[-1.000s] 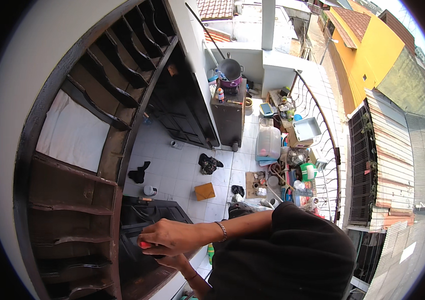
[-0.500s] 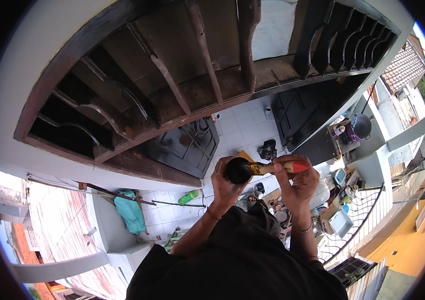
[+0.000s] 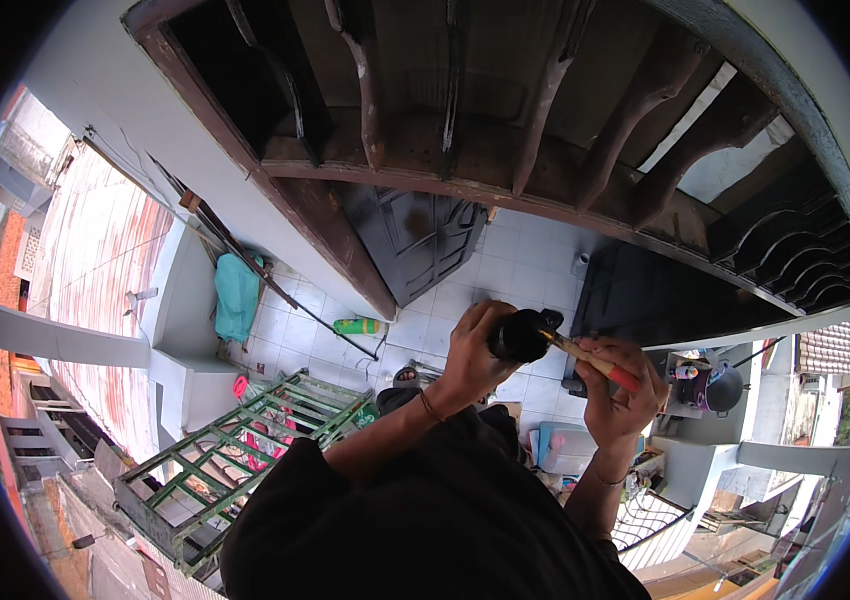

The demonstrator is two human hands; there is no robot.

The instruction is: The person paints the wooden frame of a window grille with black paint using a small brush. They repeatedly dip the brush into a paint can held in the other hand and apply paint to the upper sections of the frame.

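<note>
My left hand (image 3: 475,360) is wrapped round a small black cup (image 3: 515,340), whose inside looks dark. In my right hand (image 3: 627,390) is a paintbrush (image 3: 573,350) with a pale wooden handle and a red end. The brush slants down from the cup's right rim toward my right palm, with its gold-coloured ferrule close to the rim. Its bristles are dark and hard to tell from the cup. Both hands are held out in front of my black shirt, above the tiled floor.
Overhead runs a brown wooden frame (image 3: 445,185) with wavy slats. Beyond my hands are a dark panelled door (image 3: 420,245) and a black one (image 3: 665,295). A green ladder (image 3: 235,455), a green bottle (image 3: 357,327) and a teal-covered bundle (image 3: 237,295) lie leftward; a black pot (image 3: 720,388) stands right.
The view has turned, bringing the green ladder into sight at left. Both hands appear farther right, and the brush, level before, now slants down to the right. Both grips stay the same.
</note>
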